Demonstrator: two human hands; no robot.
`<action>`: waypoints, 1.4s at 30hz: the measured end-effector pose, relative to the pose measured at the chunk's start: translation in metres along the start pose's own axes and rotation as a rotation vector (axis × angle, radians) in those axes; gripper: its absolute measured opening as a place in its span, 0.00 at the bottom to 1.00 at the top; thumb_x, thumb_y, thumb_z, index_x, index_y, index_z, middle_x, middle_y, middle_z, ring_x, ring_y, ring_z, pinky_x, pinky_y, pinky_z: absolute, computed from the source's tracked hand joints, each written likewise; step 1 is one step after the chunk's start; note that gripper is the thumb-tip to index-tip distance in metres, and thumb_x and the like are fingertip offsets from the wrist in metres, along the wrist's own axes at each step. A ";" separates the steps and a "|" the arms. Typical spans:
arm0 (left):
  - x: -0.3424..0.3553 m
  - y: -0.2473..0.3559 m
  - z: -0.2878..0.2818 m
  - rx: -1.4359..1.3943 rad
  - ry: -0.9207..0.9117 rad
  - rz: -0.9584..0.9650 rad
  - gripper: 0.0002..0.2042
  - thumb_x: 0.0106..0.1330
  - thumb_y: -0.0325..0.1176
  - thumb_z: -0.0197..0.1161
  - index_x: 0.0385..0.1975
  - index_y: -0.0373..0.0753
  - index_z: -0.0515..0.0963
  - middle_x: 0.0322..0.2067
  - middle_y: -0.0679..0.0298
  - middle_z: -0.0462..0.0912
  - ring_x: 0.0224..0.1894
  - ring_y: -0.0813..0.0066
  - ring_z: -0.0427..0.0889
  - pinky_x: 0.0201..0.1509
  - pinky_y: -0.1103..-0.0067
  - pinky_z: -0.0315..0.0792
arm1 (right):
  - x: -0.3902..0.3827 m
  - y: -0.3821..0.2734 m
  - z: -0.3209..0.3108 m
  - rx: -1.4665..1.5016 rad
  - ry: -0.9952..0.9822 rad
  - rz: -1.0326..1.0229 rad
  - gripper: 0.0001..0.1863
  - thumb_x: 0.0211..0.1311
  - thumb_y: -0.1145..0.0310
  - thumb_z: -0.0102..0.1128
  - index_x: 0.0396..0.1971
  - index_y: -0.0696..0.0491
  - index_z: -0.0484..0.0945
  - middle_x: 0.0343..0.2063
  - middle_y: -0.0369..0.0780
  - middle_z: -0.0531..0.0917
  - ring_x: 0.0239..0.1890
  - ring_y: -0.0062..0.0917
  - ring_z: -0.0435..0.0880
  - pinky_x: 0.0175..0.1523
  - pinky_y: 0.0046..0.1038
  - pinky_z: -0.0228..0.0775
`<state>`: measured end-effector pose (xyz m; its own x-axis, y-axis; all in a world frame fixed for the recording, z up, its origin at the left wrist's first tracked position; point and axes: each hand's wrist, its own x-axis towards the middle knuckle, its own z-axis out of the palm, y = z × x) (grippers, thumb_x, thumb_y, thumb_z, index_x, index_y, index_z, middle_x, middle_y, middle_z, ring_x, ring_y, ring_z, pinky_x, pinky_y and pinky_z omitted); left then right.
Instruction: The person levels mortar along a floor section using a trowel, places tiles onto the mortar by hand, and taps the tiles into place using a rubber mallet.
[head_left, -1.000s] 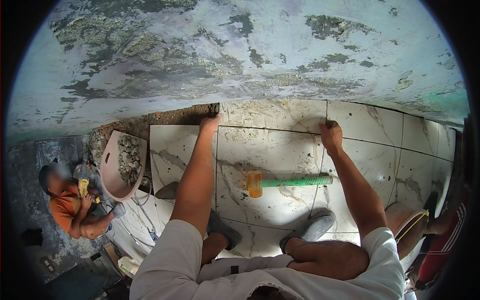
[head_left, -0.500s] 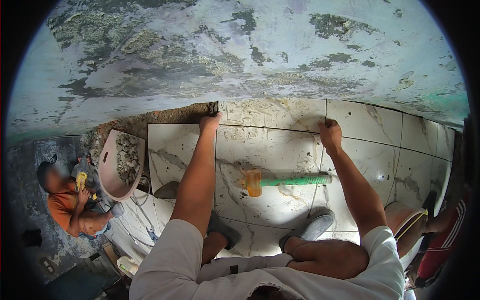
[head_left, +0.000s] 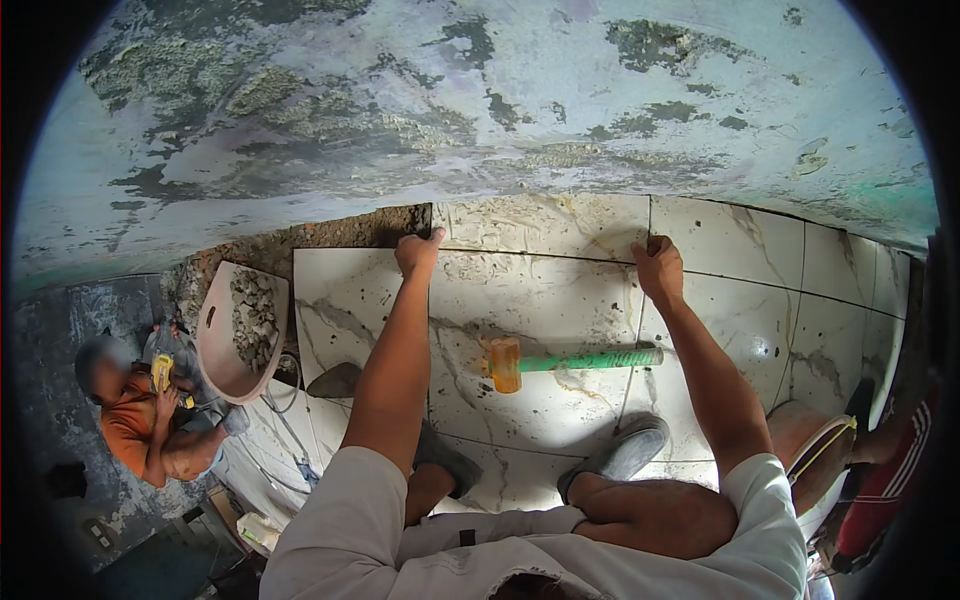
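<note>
Along the foot of the wall lies a narrow marble-patterned floor tile [head_left: 545,225] with wet grey smears on it. My left hand [head_left: 416,254] is closed at its left end, thumb against the near corner. At the right end my right hand [head_left: 659,268] is curled with the fingertips pressed together over the joint. Whatever is between the fingers of either hand is hidden or too small to see. A mallet [head_left: 507,365] with an amber head and green handle lies between my arms on the larger tiles. Left of my left forearm rests a trowel [head_left: 334,381].
A strip of bare rubble bed [head_left: 345,233] runs along the wall at left. Beside it stands a pinkish tub [head_left: 215,345] of broken rubble. A co-worker [head_left: 135,420] in orange crouches far left with a yellow tool. A bucket [head_left: 805,440] and another person's red-clad leg [head_left: 890,480] are at right.
My hands stay at the two ends of the narrow tile, with only slight finger movement. The view has shifted a little. At left, the co-worker's head and arms have moved slightly.
</note>
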<state>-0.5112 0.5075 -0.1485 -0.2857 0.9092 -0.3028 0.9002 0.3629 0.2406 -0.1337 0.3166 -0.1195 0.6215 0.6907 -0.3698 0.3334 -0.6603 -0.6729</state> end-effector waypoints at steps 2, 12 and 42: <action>0.001 -0.002 0.000 -0.042 0.028 -0.014 0.28 0.50 0.53 0.73 0.33 0.28 0.81 0.38 0.45 0.83 0.40 0.49 0.83 0.46 0.62 0.75 | -0.002 -0.004 -0.002 -0.025 -0.021 0.011 0.24 0.54 0.55 0.63 0.41 0.61 0.77 0.33 0.46 0.82 0.37 0.36 0.81 0.45 0.33 0.72; -0.009 0.021 -0.013 -0.318 -0.138 -0.337 0.28 0.45 0.48 0.79 0.34 0.28 0.81 0.40 0.47 0.83 0.42 0.55 0.84 0.45 0.64 0.76 | 0.004 0.002 0.000 -0.107 -0.018 0.081 0.25 0.53 0.53 0.61 0.42 0.59 0.77 0.40 0.49 0.81 0.45 0.43 0.80 0.52 0.38 0.71; -0.095 0.065 0.021 0.113 -0.049 0.717 0.30 0.63 0.52 0.61 0.61 0.41 0.69 0.67 0.52 0.60 0.67 0.49 0.59 0.69 0.60 0.56 | 0.006 -0.022 -0.001 -0.696 -0.089 -0.480 0.36 0.65 0.48 0.50 0.65 0.58 0.60 0.67 0.42 0.59 0.68 0.34 0.56 0.66 0.41 0.51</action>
<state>-0.4190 0.4405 -0.1237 0.3999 0.9045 -0.1481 0.8897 -0.3442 0.2998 -0.1364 0.3352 -0.1058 0.2528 0.9437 -0.2136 0.9250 -0.3004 -0.2327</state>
